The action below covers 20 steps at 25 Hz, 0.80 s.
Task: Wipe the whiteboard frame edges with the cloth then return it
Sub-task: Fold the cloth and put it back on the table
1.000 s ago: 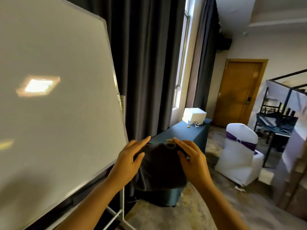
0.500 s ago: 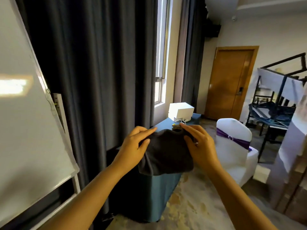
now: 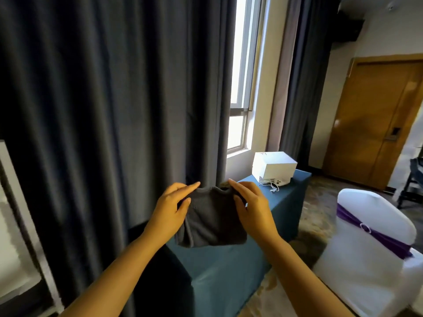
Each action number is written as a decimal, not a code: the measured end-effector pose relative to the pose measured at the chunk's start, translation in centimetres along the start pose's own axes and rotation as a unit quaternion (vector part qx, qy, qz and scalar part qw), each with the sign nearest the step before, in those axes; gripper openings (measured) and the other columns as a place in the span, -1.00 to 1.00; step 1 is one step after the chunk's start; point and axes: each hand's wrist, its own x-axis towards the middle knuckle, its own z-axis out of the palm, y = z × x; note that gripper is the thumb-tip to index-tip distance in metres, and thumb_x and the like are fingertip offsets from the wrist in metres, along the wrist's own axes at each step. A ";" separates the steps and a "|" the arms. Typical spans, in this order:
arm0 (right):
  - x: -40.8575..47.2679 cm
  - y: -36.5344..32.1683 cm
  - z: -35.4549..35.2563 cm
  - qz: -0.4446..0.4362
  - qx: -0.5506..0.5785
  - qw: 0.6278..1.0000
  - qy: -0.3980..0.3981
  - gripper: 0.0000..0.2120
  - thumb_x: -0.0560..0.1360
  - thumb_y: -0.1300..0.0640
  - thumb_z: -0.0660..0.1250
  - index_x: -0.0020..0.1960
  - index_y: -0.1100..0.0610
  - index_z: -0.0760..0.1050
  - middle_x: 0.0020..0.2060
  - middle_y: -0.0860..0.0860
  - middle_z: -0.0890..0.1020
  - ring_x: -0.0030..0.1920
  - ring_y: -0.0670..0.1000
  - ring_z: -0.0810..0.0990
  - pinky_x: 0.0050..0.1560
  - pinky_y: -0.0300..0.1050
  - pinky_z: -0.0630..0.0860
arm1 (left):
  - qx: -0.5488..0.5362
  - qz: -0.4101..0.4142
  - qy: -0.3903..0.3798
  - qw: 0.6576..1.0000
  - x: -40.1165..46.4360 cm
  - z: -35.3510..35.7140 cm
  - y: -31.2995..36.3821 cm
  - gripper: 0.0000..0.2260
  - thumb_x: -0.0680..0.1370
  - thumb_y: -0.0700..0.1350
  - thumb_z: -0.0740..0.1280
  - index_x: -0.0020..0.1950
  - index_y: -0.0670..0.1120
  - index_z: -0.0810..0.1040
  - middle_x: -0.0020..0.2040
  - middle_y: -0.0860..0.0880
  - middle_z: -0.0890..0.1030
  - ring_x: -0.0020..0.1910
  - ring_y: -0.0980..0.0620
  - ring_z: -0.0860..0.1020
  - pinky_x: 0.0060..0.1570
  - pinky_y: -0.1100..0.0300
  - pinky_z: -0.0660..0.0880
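A dark grey folded cloth (image 3: 211, 221) hangs in front of me, held by its upper corners in both hands. My left hand (image 3: 172, 210) pinches the left top corner, thumb in front. My right hand (image 3: 254, 208) grips the right top corner. The cloth is over the near end of a long table covered in teal fabric (image 3: 231, 268). Only a sliver of the whiteboard (image 3: 13, 239) shows at the far left edge.
A white box (image 3: 273, 168) with a white cable sits at the table's far end. Dark curtains (image 3: 114, 99) hang behind the table beside a window. A white-covered chair (image 3: 375, 248) with a purple sash stands at the right. A wooden door (image 3: 375, 120) is farther back.
The view has swung right, away from the whiteboard, which has slid almost out of frame. Both hands keep hold of the cloth and are closer to the teal table.
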 end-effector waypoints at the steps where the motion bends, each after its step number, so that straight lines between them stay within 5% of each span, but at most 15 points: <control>1: 1.6 1.6 0.8 -0.005 0.000 1.000 -0.003 -0.67 0.54 0.28 0.21 0.28 0.09 0.44 0.11 0.09 0.53 0.05 -0.03 0.46 0.04 -0.44 0.30 | 0.004 0.001 0.001 1.000 1.5 1.1 -1.1 -0.63 0.52 -0.35 0.26 0.31 -0.10 0.47 0.00 0.02 0.46 -0.04 0.26 0.44 0.05 0.62 0.27; 7: 9.9 8.6 4.2 -0.016 0.033 0.999 -0.010 -0.67 0.55 0.24 0.21 0.29 0.06 0.42 0.10 0.06 0.51 -0.01 -0.05 0.46 -0.01 -0.29 0.39 | 0.036 -0.006 0.021 0.999 9.7 5.2 -5.4 -0.62 0.53 -0.36 0.26 0.32 -0.12 0.45 -0.01 0.01 0.45 -0.09 0.23 0.46 0.01 0.61 0.30; 13: 14.8 14.5 6.6 -0.058 0.062 0.996 -0.036 -0.66 0.53 0.26 0.22 0.29 0.07 0.42 0.03 -0.06 0.46 -0.05 -0.13 0.42 -0.10 -0.58 0.29 | 0.075 -0.040 0.029 0.996 13.5 9.2 -8.3 -0.62 0.53 -0.35 0.26 0.32 -0.11 0.45 0.00 0.00 0.46 -0.07 0.25 0.45 0.02 0.59 0.31; 20: 16.1 22.7 12.3 -0.076 0.122 0.981 -0.132 -0.67 0.53 0.25 0.23 0.28 0.10 0.44 0.02 -0.06 0.46 -0.03 -0.15 0.43 0.00 -0.57 0.29 | 0.108 -0.136 0.055 0.983 12.5 16.1 -13.4 -0.62 0.51 -0.40 0.26 0.30 -0.16 0.47 -0.02 -0.07 0.48 -0.09 0.21 0.45 0.02 0.59 0.30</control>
